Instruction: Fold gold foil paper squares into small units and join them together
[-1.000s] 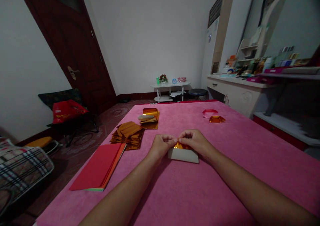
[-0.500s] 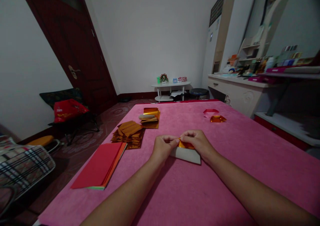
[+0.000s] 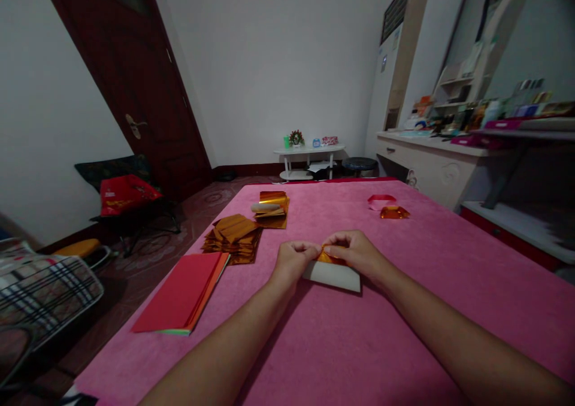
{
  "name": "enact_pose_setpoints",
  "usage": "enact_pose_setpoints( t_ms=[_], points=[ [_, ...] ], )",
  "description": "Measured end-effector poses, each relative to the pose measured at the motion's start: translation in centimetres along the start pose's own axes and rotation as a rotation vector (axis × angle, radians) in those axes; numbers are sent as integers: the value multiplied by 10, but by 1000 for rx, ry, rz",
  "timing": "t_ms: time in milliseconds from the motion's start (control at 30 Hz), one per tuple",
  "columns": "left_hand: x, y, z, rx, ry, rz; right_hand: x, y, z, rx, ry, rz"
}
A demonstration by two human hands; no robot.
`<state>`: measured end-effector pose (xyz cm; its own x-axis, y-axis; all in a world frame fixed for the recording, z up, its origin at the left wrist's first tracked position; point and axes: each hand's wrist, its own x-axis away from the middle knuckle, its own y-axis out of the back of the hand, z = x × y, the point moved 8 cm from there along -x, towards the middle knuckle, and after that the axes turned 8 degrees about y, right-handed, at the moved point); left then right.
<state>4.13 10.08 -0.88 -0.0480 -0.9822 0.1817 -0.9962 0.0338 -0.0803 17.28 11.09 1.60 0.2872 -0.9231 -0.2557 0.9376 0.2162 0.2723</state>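
Just along the far edge of a pale strip [image 3: 335, 277] sits shiny gold foil [image 3: 333, 256]. At the strip's left end, the left hand [image 3: 293, 263] has thumb and fingertips pinched closed on the foil; at its right end, the right hand [image 3: 354, 249] grips the foil likewise. Left of the strip lie red paper [image 3: 177, 292] and a brown stack [image 3: 234, 238]; beyond it, rightward, a folded gold piece [image 3: 395, 212] rests on pink cloth [image 3: 431, 298].

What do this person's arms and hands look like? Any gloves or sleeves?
The left hand and right hand are human and ungloved. Both forearms show no sleeve as far as the picture's edge. I see no watch or bracelet at the wrists; the fingers are too small to rule out rings.
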Motion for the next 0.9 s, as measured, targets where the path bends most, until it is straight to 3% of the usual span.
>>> enact_pose_setpoints(
  t_ms=[500, 667, 900],
  points=[
    [4, -7, -2, 83, -23, 81, 3, 5, -4, 7, 16, -109],
    [3, -6, -1, 46, -54, 45, 7, 4, -9, 29, -54, -138],
    [3, -3, 1, 29, -93, -6, 5, 1, 5, 139, 47, -111]
  ],
)
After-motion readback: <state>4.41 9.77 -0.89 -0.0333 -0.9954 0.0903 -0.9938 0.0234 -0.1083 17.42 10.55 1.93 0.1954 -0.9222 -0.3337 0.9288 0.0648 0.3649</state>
